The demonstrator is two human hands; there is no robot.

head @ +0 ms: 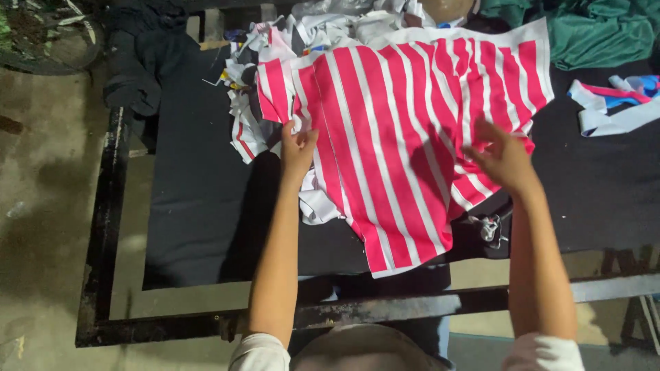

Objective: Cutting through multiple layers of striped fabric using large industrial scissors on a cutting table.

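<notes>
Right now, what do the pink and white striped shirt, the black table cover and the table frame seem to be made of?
Pink and white striped shirt: thin, smooth knit fabric, probably synthetic; it drapes and creases softly. Black table cover: matte cloth, maybe felt; no shine. Dark table frame: metal, apparently painted; worn, scuffed edges.

pink-and-white striped fabric piece (405,137), spread flat and slightly askew on black cloth-covered table (199,206), stripes running lengthwise, lower edge near the table's front rim.
</notes>
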